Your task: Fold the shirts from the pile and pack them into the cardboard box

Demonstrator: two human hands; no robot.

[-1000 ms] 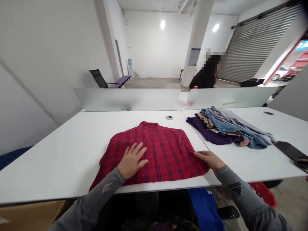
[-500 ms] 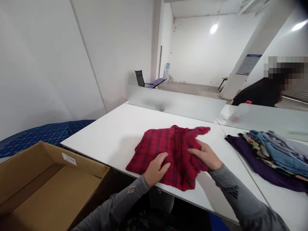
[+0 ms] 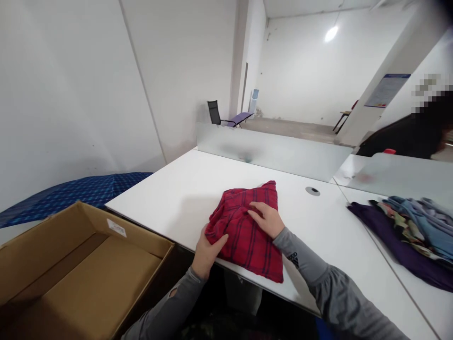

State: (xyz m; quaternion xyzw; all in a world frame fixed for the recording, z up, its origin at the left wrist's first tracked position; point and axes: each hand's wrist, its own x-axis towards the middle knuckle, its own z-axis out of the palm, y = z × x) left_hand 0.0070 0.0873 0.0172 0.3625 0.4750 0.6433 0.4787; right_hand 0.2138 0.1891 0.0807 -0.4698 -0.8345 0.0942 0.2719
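Lying near the table edge (image 3: 293,298), the shirt (image 3: 253,245) touches both hands (image 3: 208,252) (image 3: 268,220).

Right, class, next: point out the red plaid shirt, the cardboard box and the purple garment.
Red plaid shirt (image 3: 249,242), head view: middle of its visible cloth.
Cardboard box (image 3: 94,281), head view: its bare inside bottom.
Purple garment (image 3: 392,243), head view: middle of its exposed cloth.

Left hand (image 3: 205,252) partly behind plaid shirt (image 3: 256,241)

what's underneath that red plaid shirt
The shirt lies on the white table, visible beside it. The cloth covers whatever is directly beneath, so I can't tell if anything else is there.
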